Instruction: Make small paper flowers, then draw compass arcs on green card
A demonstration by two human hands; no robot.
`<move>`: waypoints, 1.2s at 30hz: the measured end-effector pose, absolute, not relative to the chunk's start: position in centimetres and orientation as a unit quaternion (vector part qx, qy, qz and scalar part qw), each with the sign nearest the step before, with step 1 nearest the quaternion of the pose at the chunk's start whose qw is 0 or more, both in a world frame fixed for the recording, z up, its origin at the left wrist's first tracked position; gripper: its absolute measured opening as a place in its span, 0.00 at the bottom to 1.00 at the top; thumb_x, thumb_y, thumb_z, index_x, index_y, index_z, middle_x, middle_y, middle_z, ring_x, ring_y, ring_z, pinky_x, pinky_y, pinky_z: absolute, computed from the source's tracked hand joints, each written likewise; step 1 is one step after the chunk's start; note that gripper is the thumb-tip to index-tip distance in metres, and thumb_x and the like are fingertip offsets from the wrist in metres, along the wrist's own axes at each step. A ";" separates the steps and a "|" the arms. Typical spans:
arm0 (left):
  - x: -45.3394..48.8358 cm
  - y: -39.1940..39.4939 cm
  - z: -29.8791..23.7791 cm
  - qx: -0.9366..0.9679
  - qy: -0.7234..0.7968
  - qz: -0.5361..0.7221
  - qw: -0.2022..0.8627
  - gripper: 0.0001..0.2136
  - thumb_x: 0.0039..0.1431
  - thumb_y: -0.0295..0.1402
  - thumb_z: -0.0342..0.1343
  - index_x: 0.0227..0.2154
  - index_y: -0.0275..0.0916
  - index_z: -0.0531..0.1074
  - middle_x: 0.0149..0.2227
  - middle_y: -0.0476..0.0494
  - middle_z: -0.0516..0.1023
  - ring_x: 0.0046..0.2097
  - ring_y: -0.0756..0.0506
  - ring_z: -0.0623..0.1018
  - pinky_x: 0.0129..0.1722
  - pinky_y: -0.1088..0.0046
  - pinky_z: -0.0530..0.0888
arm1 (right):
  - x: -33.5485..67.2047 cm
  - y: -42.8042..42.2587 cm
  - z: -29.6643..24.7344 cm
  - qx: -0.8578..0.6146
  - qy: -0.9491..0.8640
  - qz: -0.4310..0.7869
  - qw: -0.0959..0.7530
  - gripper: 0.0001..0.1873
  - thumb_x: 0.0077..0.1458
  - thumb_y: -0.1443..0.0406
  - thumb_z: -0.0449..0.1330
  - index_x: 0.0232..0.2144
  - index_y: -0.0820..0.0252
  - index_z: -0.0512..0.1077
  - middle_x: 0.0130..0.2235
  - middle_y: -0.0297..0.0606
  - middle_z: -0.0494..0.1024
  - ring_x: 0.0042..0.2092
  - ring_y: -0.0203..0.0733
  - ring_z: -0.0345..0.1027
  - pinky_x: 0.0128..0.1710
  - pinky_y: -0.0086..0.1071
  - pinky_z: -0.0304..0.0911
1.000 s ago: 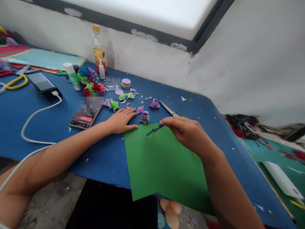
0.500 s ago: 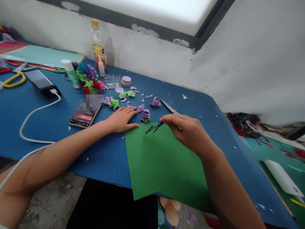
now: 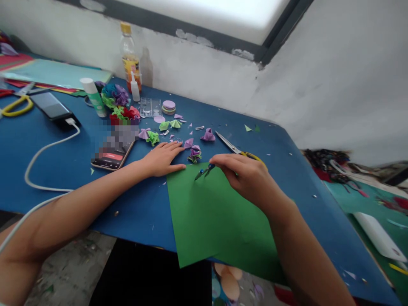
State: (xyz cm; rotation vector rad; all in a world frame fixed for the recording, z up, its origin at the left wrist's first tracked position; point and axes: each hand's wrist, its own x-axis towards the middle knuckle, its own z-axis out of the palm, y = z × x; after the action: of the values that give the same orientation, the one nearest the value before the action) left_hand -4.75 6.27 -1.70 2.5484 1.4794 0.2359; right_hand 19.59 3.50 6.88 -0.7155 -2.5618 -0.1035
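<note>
My right hand (image 3: 248,175) pinches the top of a drawing compass (image 3: 203,171) with blue fittings. The compass leans over the far left part of a green paper sheet (image 3: 219,216), its legs a little apart. One leg's tip looks close to the sheet, but I cannot tell if it touches. My left hand (image 3: 163,160) lies flat on the table with fingers spread, its thumb at the sheet's far left corner. Just past its fingertips are crumpled purple and green paper pieces (image 3: 194,154). Scissors with yellow handles (image 3: 234,148) lie open beyond my right hand, which partly hides them.
On the blue table (image 3: 143,212) a phone (image 3: 113,155) and a cabled black device (image 3: 52,106) lie to the left. A glue stick (image 3: 93,97), small white bottle (image 3: 134,88), drink bottle (image 3: 129,59), clear case (image 3: 151,108) and paper flowers (image 3: 123,110) stand farther back. Paper scraps are scattered about.
My right hand has shifted slightly left, tilting the compass and bringing its legs closer together in view. More of the yellow scissor handles shows. My left hand stays in place.
</note>
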 end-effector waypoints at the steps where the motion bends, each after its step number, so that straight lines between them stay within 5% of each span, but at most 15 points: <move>1: -4.7 6.3 -1.7 0.859 0.498 0.079 0.092 0.32 0.63 0.52 0.43 0.63 0.35 0.56 0.67 0.36 0.52 0.67 0.39 0.54 0.63 0.59 0.54 | 19.5 3.5 6.8 -0.261 -0.935 -0.039 0.239 0.11 0.57 0.76 0.54 0.40 0.63 0.74 0.40 0.41 0.81 0.42 0.39 0.76 0.44 0.29 0.71; 36: -4.7 6.2 -1.6 0.856 0.502 0.069 0.099 0.32 0.63 0.52 0.43 0.63 0.34 0.55 0.67 0.36 0.51 0.67 0.39 0.53 0.64 0.60 0.52 | 19.5 3.3 6.8 -0.272 -0.931 -0.052 0.238 0.11 0.58 0.75 0.54 0.41 0.62 0.72 0.41 0.40 0.81 0.43 0.39 0.76 0.44 0.31 0.71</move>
State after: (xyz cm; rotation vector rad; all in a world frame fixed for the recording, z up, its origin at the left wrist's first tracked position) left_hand -4.71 6.20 -1.59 2.5336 1.4854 0.2041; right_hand 19.46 3.32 6.84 -0.7447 -2.5506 -0.1415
